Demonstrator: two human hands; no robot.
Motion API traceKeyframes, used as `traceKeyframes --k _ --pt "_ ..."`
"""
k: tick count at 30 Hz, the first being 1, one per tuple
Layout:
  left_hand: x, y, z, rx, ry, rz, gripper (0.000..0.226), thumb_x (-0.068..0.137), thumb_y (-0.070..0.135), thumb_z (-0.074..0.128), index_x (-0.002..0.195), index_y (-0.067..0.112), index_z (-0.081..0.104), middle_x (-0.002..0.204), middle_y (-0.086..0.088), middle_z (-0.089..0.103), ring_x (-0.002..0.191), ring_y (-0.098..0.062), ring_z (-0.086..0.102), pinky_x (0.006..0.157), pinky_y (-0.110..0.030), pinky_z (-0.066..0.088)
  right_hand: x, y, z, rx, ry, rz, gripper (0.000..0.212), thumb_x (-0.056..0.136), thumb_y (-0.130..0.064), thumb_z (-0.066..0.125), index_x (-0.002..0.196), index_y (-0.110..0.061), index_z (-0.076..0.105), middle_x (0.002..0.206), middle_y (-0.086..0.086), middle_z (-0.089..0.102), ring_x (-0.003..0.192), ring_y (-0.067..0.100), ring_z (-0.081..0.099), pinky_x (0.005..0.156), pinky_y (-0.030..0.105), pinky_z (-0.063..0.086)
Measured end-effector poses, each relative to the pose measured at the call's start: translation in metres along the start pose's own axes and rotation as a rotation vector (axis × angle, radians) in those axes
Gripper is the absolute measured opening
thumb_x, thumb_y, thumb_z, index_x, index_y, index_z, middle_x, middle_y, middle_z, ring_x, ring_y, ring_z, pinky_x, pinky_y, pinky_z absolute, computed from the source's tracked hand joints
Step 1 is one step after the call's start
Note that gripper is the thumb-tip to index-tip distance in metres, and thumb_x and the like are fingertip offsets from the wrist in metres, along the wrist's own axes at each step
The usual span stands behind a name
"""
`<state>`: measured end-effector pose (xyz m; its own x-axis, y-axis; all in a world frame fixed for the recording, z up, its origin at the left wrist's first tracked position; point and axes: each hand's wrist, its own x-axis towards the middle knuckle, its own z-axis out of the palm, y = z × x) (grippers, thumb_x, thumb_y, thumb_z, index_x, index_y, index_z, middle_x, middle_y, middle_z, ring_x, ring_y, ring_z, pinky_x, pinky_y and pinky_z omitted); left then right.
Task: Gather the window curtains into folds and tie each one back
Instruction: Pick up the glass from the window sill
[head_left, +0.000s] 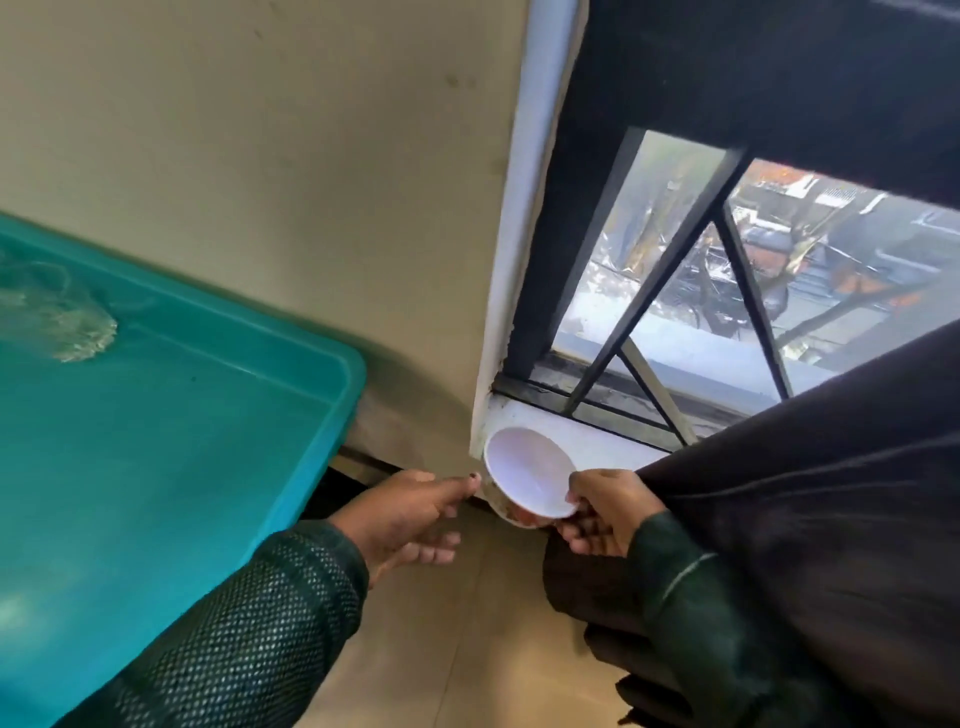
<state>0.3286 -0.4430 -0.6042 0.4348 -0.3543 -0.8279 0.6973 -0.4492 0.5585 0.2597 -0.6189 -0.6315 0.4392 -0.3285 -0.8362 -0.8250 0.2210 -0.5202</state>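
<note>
- Head view: right hand (608, 512) pinching the near rim of a white bowl (527, 480), thumb on top, fingers curled beneath; bowl tilted at the left end of the white window sill (602, 441).
- Left hand (408, 512) loosely open, holding nothing, forefinger stretched toward the bowl's left edge, just short of or barely touching it.
- Dark curtain (831, 493) bunched at right, beside the right hand, covering part of the barred window (727, 270).
- Teal tray (182, 389) at left.

Head view, tilted down, close on window sill (597, 434) corner.
</note>
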Motion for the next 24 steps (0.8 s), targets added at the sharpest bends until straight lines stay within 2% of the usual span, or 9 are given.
traceKeyframes --k 2,4,8,10,12,15,18,20,24 --pt "-0.021 0.008 -0.014 0.02 -0.071 0.07 0.027 0.088 0.034 0.057 0.102 0.01 0.059 0.093 -0.008 0.06 0.076 -0.018 0.057 0.068 -0.029 0.054 -0.032 -0.012 0.007 -0.085 -0.023 -0.059 0.01 0.089 0.001 0.044 0.087 0.001 0.054 0.057 0.014 0.05 0.042 0.018 0.044 0.037 0.02 0.041" --pt "-0.044 0.015 -0.035 0.022 -0.052 0.137 0.024 0.087 0.032 0.059 0.092 0.008 0.06 0.083 -0.01 0.064 0.071 -0.016 0.06 0.063 -0.025 0.054 -0.062 -0.025 0.02 -0.151 -0.067 -0.136 0.012 0.09 -0.002 0.047 0.084 -0.001 0.057 0.057 0.013 0.052 0.041 0.017 0.045 0.039 0.022 0.041" --pt "-0.079 0.013 -0.086 0.035 0.16 0.254 0.013 0.084 0.007 0.063 0.094 0.001 0.057 0.08 -0.016 0.063 0.064 -0.021 0.061 0.054 -0.023 0.054 -0.106 -0.052 0.07 -0.14 -0.203 -0.293 0.011 0.092 -0.006 0.051 0.096 -0.011 0.06 0.058 0.012 0.055 0.042 0.017 0.053 0.039 0.022 0.045" --pt "-0.091 0.007 -0.119 -0.028 0.232 0.285 0.01 0.084 -0.002 0.06 0.093 0.0 0.057 0.078 -0.017 0.061 0.055 -0.017 0.059 0.051 -0.022 0.054 -0.115 -0.064 0.107 -0.102 -0.274 -0.341 0.01 0.094 -0.011 0.051 0.101 -0.013 0.058 0.06 0.011 0.055 0.043 0.018 0.056 0.038 0.022 0.046" --pt "-0.099 0.0 -0.151 -0.112 0.282 0.301 0.01 0.086 -0.005 0.056 0.095 -0.002 0.056 0.079 -0.019 0.058 0.056 -0.019 0.056 0.049 -0.021 0.054 -0.115 -0.073 0.146 -0.052 -0.317 -0.367 0.011 0.095 -0.018 0.05 0.103 -0.014 0.057 0.065 0.011 0.054 0.043 0.017 0.057 0.039 0.023 0.049" --pt "-0.102 -0.011 -0.201 -0.219 0.343 0.305 0.014 0.088 -0.004 0.054 0.102 -0.002 0.054 0.089 -0.02 0.059 0.067 -0.024 0.057 0.052 -0.02 0.055 -0.1 -0.084 0.209 -0.035 -0.325 -0.355 0.013 0.096 -0.014 0.049 0.106 -0.011 0.056 0.072 0.011 0.054 0.041 0.017 0.057 0.041 0.023 0.052" --pt "-0.1 -0.015 -0.238 -0.319 0.36 0.307 0.004 0.089 -0.001 0.053 0.091 0.0 0.056 0.088 -0.016 0.057 0.067 -0.021 0.054 0.053 -0.019 0.054 -0.077 -0.094 0.259 -0.008 -0.33 -0.248 0.012 0.094 0.0 0.043 0.101 -0.005 0.052 0.072 0.015 0.054 0.035 0.017 0.058 0.04 0.026 0.053" --pt "-0.098 -0.018 -0.261 -0.363 0.376 0.303 0.006 0.09 0.001 0.052 0.085 0.004 0.055 0.083 -0.01 0.055 0.069 -0.019 0.053 0.055 -0.024 0.053 -0.065 -0.1 0.287 0.053 -0.323 -0.162 0.01 0.093 0.003 0.041 0.097 -0.001 0.049 0.07 0.018 0.052 0.035 0.019 0.058 0.038 0.026 0.052" --pt "-0.097 -0.03 -0.297 -0.33 0.373 0.273 0.009 0.091 0.007 0.054 0.083 0.008 0.059 0.087 -0.007 0.058 0.076 -0.017 0.055 0.067 -0.028 0.046 -0.045 -0.116 0.329 0.129 -0.23 -0.113 0.035 0.092 0.007 0.043 0.127 0.01 0.037 0.08 0.024 0.055 0.057 0.027 0.057 0.044 0.029 0.054"
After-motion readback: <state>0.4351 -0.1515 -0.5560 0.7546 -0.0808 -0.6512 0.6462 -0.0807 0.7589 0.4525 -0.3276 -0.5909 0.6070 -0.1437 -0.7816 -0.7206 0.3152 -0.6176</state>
